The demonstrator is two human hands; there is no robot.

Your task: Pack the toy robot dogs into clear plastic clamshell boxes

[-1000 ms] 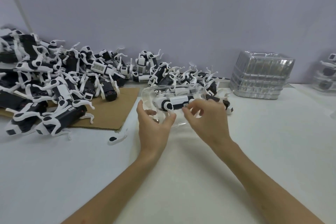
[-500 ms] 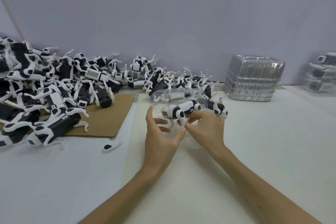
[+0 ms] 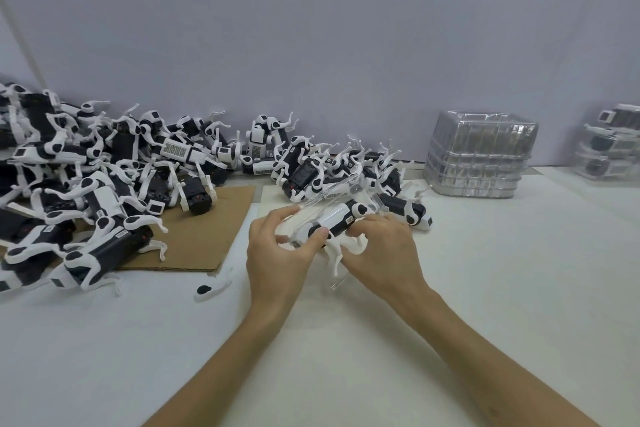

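Early days, I'd judge: a few packed clear boxes (image 3: 609, 146) stacked far right; big heap of hard glossy black-and-white plastic robot dogs (image 3: 104, 184) unpacked on the left; ribbed stack of empty clear clamshells (image 3: 481, 156) by the wall. Current white-bodied toy dog (image 3: 334, 220) sits centre in a thin transparent clamshell box (image 3: 346, 184), lid not shut; left hand (image 3: 277, 253) pinches dog and shell; right hand (image 3: 381, 253) fingers curl round the other end.

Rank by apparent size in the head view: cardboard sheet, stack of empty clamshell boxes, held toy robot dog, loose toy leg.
1-2. cardboard sheet and stack of empty clamshell boxes: about alike, the sheet partly covered.
3. held toy robot dog.
4. loose toy leg.
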